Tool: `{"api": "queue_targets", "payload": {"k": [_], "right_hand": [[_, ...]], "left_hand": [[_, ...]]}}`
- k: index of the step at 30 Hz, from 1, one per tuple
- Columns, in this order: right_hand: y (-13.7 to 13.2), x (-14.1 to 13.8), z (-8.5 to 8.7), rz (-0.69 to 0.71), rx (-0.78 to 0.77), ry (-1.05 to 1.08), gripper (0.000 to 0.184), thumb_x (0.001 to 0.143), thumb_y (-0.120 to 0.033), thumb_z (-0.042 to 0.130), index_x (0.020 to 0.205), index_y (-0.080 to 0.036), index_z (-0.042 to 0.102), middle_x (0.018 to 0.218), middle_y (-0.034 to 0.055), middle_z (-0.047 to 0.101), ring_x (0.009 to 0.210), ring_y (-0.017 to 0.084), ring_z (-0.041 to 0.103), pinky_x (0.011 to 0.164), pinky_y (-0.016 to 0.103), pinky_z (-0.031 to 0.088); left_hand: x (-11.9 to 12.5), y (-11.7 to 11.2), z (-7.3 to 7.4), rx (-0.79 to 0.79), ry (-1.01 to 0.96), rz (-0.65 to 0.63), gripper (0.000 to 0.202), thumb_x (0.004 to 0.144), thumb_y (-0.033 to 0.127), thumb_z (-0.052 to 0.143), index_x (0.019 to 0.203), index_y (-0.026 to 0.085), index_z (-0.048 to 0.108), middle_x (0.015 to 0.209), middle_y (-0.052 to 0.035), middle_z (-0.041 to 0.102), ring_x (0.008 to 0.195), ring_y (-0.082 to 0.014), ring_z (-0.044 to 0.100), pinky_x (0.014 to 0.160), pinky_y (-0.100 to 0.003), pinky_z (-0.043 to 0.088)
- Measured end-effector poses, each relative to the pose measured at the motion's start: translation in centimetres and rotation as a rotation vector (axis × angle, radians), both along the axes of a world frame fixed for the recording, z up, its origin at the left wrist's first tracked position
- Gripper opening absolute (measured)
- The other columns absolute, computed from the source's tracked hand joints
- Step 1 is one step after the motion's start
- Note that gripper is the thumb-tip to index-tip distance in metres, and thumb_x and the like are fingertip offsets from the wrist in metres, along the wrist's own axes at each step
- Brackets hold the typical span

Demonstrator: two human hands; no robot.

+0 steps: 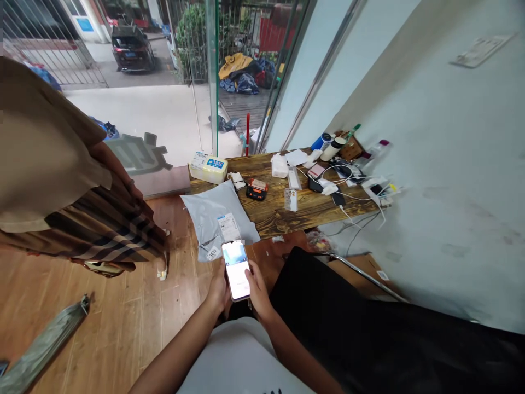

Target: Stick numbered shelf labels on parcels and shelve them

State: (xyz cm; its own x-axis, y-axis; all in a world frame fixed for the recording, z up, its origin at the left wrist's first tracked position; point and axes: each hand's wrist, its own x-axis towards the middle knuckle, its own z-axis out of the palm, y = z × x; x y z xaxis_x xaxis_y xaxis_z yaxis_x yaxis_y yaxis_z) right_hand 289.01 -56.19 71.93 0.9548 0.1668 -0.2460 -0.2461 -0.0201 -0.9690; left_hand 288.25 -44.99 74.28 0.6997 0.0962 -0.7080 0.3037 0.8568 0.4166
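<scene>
A smartphone (237, 268) with a lit screen sits between both my hands, low in the middle of the view. My left hand (217, 293) wraps its fingers round the phone's left edge. My right hand (259, 290) grips the right edge, with the thumb lying on the screen. Just beyond the phone a grey plastic mailer bag (213, 216) with a white shipping label hangs over the near corner of a wooden table (279, 213).
The table holds a pale box (208, 167), a small black-and-orange device (256, 189), a power strip (379, 190), cables, chargers and bottles. Another person in a tan top and plaid skirt (102, 230) stands at the left. A black chair back (369, 323) lies at the right.
</scene>
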Motion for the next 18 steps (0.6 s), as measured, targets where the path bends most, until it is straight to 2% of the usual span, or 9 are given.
{"api": "queue_targets", "payload": {"k": [3, 8, 12, 18], "right_hand": [[0.6, 2.8, 0.1, -0.022, 0.006, 0.003, 0.048, 0.084, -0.062, 0.051, 0.111, -0.023, 0.056, 0.113, 0.0079, 0.068, 0.107, 0.025, 0.062, 0.093, 0.039, 0.049], [1.2, 6.4, 0.7, 0.055, 0.018, -0.022, 0.045, 0.085, -0.061, 0.048, 0.108, -0.024, 0.057, 0.109, 0.0072, 0.069, 0.103, 0.024, 0.064, 0.091, 0.037, 0.050], [1.4, 7.5, 0.6, 0.065, 0.018, -0.004, 0.046, 0.085, -0.062, 0.047, 0.108, -0.023, 0.057, 0.110, 0.0077, 0.069, 0.103, 0.024, 0.064, 0.091, 0.038, 0.050], [1.3, 8.0, 0.8, 0.088, 0.026, 0.006, 0.046, 0.085, -0.063, 0.047, 0.105, -0.023, 0.057, 0.107, 0.0076, 0.070, 0.101, 0.024, 0.064, 0.088, 0.037, 0.051]], "left_hand": [[2.5, 0.1, 0.0, 0.046, -0.016, 0.046, 0.038, 0.090, 0.043, 0.052, 0.108, 0.012, 0.065, 0.100, -0.0112, 0.075, 0.093, -0.0240, 0.071, 0.092, -0.039, 0.054], [5.4, 0.5, 0.0, 0.085, -0.011, 0.095, 0.039, 0.089, 0.044, 0.051, 0.112, 0.015, 0.064, 0.104, -0.0087, 0.075, 0.091, -0.0221, 0.071, 0.093, -0.038, 0.052], [6.2, 0.8, 0.2, 0.074, 0.009, 0.119, 0.042, 0.089, 0.044, 0.050, 0.115, 0.014, 0.062, 0.108, -0.0102, 0.074, 0.093, -0.0236, 0.070, 0.094, -0.040, 0.051], [6.6, 0.5, 0.5, 0.068, 0.029, 0.149, 0.039, 0.090, 0.043, 0.049, 0.111, 0.013, 0.064, 0.105, -0.0093, 0.075, 0.092, -0.0220, 0.071, 0.093, -0.037, 0.051]]}}
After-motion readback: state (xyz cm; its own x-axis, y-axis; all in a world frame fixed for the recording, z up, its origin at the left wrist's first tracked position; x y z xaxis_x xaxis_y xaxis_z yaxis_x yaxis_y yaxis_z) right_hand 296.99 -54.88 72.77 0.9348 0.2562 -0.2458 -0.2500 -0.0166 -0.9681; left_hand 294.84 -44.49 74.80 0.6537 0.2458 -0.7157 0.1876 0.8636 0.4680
